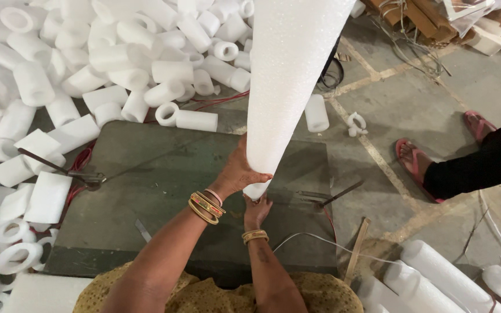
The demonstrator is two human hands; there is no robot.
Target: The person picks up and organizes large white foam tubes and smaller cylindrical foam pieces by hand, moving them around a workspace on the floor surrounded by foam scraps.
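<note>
Grey board [146, 174] on floor, both hands [236, 174] steadying upright foam tube [285, 87]

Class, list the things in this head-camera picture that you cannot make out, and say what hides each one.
- Top of the long foam tube: cut off by the upper edge.
- Tube's bottom end: covered by the left hand and right hand.
- Fingertips of both hands: hidden behind the tube.
- Other person: only a black-clad leg and pink sandals show; the right edge cuts the rest.
</note>
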